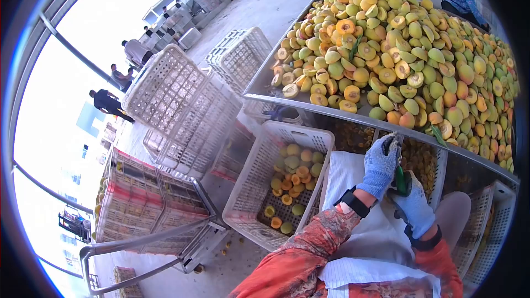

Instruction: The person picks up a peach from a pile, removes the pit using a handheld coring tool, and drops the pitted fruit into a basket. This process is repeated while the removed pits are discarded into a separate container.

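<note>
Both my hands wear light blue knit gloves and are close together above my lap, at the metal table's near edge. My left hand (381, 165) is closed, its stained fingertips pointing up; whatever it holds, if anything, I cannot make out. In my right hand (414, 205) is a green-handled tool (400, 181), with the fingers wrapped round the handle; its working end is hidden beside the left hand. Just beyond lies a big heap of stone fruit (386, 55), green, yellow and orange, apparently peaches or apricots, many of them halved.
The metal table's rim (353, 117) runs in front of me. At my left stands a white plastic crate (243, 201) with some fruit and halves inside. Stacked crates (182, 99) and a metal trolley frame (149, 238) are farther left. Below the table, a crate (491, 226) stands right. Other people (110, 104) are beyond.
</note>
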`<state>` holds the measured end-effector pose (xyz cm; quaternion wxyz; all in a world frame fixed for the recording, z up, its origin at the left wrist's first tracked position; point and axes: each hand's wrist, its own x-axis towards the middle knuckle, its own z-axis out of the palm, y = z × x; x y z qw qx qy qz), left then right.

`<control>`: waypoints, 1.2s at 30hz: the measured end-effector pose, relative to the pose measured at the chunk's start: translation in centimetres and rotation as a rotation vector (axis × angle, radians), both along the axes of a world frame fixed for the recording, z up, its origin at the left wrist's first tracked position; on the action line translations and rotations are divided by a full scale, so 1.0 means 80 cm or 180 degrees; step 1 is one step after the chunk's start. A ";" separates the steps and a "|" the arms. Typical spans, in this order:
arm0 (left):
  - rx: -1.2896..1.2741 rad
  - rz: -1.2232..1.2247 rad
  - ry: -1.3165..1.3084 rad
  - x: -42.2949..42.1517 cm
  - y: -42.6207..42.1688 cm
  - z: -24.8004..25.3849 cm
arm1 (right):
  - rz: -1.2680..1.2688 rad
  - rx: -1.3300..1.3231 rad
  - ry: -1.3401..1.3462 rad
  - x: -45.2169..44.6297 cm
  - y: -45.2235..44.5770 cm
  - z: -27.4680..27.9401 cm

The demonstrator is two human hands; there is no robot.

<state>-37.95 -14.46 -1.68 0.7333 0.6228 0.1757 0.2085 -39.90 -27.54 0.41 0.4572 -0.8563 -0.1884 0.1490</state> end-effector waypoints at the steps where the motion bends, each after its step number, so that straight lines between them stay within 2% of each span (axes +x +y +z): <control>1: 0.0006 -0.0001 -0.0003 -0.003 -0.001 0.005 | 0.0130 0.0737 0.0779 0.003 -0.005 0.002; 2: 0.0637 0.0026 -0.0111 -0.008 0.002 0.021 | 0.0267 0.1474 0.1546 0.006 -0.007 0.004; 3: 0.1259 0.0062 -0.0203 -0.013 0.004 0.028 | 0.0275 0.1468 0.1547 0.007 -0.007 0.005; 6: 0.0806 -0.0145 0.0061 -0.004 0.009 0.017 | 0.0372 0.1490 0.1585 0.010 -0.003 0.005; 8: 0.0580 -0.0283 0.0355 -0.009 0.013 0.018 | 0.0606 0.0851 0.0276 0.010 -0.001 0.000; 9: 0.0352 -0.0421 0.0635 -0.009 0.015 0.021 | 0.0603 0.0862 0.0259 0.013 -0.002 0.005; 11: 0.0094 -0.0367 0.0403 -0.008 0.013 0.010 | 0.0627 0.1259 0.1717 0.015 -0.008 0.022; 13: 0.1162 -0.0189 -0.0586 -0.010 0.013 0.021 | 0.0679 0.1399 0.2016 0.019 -0.013 0.028; 14: 0.1164 -0.0187 -0.0572 -0.010 0.015 0.022 | 0.0722 0.1553 0.2296 0.020 -0.015 0.031; 16: 0.0947 -0.0671 0.0310 -0.005 0.015 0.025 | 0.0668 0.1275 0.2231 0.019 -0.016 0.041; 17: 0.0962 -0.0689 0.0302 -0.001 0.014 0.026 | 0.0616 0.0992 0.2150 0.021 -0.016 0.044; 21: 0.1155 -0.0786 0.0481 0.009 0.014 0.020 | 0.0847 0.1187 0.2031 0.029 -0.025 0.024; 23: 0.1302 -0.0883 0.0618 0.015 0.012 0.019 | 0.0582 0.0838 0.2061 0.030 -0.024 0.042; 25: 0.0510 -0.1054 0.0886 0.019 0.010 0.019 | 0.0632 0.1110 0.2306 0.038 -0.031 0.036; 26: 0.0507 -0.1070 0.0908 0.020 0.009 0.019 | 0.0697 0.1353 0.2563 0.039 -0.034 0.032; 27: 0.0713 -0.1057 0.0284 0.022 0.008 0.019 | 0.0673 0.1356 0.2584 0.038 -0.032 0.030; 28: 0.0891 -0.1070 -0.0335 0.026 0.004 0.019 | 0.0501 0.2085 0.2950 0.034 -0.028 0.029; 29: 0.0831 -0.1125 -0.0377 0.035 0.003 0.013 | 0.0203 0.2838 0.3259 0.029 -0.033 0.025; 30: 0.0665 -0.1309 0.0274 0.037 0.001 0.035 | 0.0186 0.2859 0.3392 0.033 -0.041 0.008; 31: 0.0929 -0.1323 0.0165 0.046 0.000 0.033 | 0.0126 0.2876 0.3613 0.032 -0.057 0.007; 32: 0.0274 -0.1597 0.0181 0.053 -0.009 0.040 | 0.0389 0.2964 0.3509 0.038 -0.056 0.012; 33: -0.0363 -0.1824 0.0251 0.058 -0.018 0.045 | 0.0279 0.3008 0.2991 0.035 -0.059 0.011; 36: -0.0980 -0.1917 0.0768 0.074 -0.038 0.046 | 0.1278 0.3833 0.3558 0.055 -0.076 -0.025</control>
